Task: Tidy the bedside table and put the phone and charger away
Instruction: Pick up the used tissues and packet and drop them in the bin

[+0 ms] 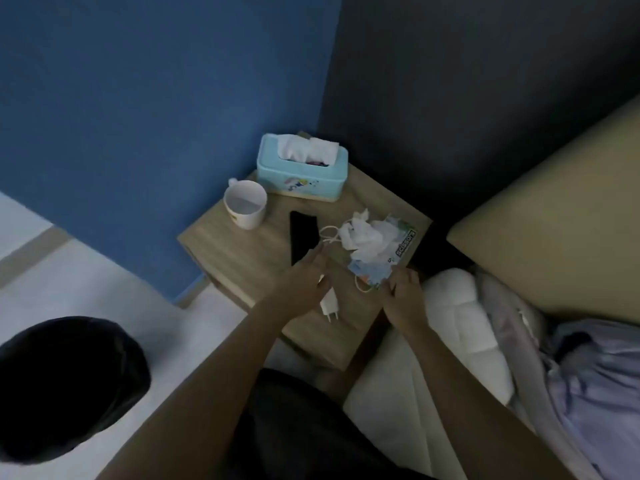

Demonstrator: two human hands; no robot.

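Although both hands are over the table (pixel 214 237), little is tidied: phone (pixel 303 237), charger (pixel 329 301), cable (pixel 329 233), tissues (pixel 363 237) and booklet (pixel 375 271) all lie on it. Left hand (pixel 304 275) is spread, empty, by the phone; right hand (pixel 403 292) pinches the booklet's corner. Everything remains to be stowed.

Wooden bedside table (pixel 242 247), cluttered top

Tissue box (pixel 302 174) at twelve o'clock, white mug (pixel 245 204) at ten, black phone (pixel 303 240) centre, crumpled tissues (pixel 367 237) on a booklet (pixel 384 261) at three, white charger (pixel 329 303) with cable (pixel 329 233) at six.
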